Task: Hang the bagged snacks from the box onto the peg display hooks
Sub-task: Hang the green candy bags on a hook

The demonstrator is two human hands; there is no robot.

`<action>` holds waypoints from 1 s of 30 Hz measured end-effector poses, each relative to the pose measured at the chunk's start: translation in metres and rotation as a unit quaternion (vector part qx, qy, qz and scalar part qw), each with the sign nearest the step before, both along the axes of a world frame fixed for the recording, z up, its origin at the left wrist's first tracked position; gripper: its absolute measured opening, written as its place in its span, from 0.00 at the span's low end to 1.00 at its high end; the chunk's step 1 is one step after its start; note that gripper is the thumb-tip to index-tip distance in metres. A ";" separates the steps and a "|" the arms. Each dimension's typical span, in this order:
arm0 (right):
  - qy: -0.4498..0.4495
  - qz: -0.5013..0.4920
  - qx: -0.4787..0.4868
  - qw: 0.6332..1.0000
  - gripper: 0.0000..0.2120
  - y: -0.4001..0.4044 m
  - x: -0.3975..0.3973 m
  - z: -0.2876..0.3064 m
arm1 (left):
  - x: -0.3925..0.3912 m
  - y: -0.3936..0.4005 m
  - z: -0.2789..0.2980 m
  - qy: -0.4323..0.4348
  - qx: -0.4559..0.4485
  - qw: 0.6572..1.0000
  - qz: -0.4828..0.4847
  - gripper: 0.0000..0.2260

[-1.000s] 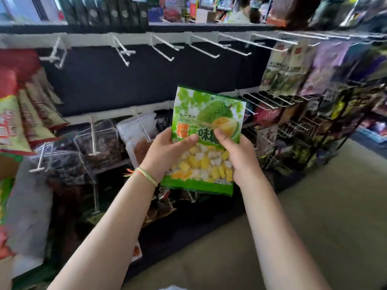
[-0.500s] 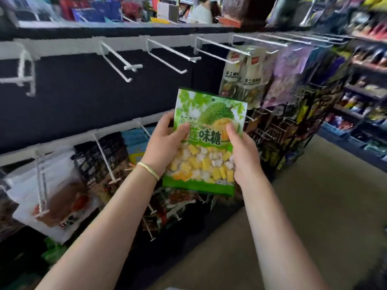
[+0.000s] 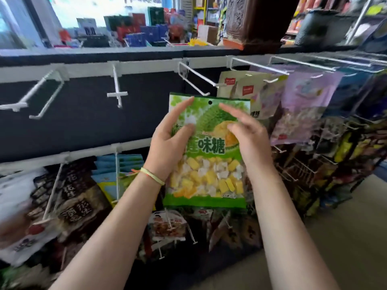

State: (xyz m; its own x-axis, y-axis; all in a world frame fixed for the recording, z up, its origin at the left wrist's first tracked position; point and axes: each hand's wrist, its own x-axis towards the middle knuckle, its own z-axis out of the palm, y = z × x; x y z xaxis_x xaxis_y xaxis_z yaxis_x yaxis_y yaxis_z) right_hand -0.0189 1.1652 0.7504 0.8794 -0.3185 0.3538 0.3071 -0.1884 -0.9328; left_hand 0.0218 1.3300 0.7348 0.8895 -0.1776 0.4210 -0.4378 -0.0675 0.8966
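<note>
Both hands, the left hand (image 3: 167, 139) and right hand (image 3: 249, 137), hold the durian candy bag (image 3: 206, 162) with loosely curled fingers; I would line its hang hole (image 3: 210, 102) up with the empty peg hook (image 3: 195, 80) at the top rail.

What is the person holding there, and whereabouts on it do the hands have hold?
A green candy bag, held by its upper half: left hand at the left edge, right hand at the right edge.

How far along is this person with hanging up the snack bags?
Done: bagged snacks already hang on the top-row hooks at right. In hand: the left hand and right hand hold a green candy bag up, its hang hole just below an empty hook but not yet on it. Left: threading this bag on; more empty hooks stand further left. The box is out of view.
</note>
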 end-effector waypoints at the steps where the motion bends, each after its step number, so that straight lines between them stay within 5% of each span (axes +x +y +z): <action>1: -0.007 0.009 -0.006 1.000 0.20 -0.008 0.005 0.000 | 0.002 -0.009 0.002 0.000 -0.007 1.000 0.016 0.22; 11: 0.021 0.113 0.015 0.993 0.19 -0.041 0.044 0.005 | 0.008 -0.040 0.003 0.024 -0.032 0.990 0.135 0.20; 22: 0.017 0.142 0.042 0.989 0.19 -0.041 0.054 0.003 | 0.011 -0.036 -0.001 0.006 -0.013 0.988 0.154 0.20; 30: 0.017 0.116 -0.043 0.992 0.20 -0.032 0.064 -0.043 | 0.026 -0.015 -0.042 -0.012 0.090 0.984 0.150 0.21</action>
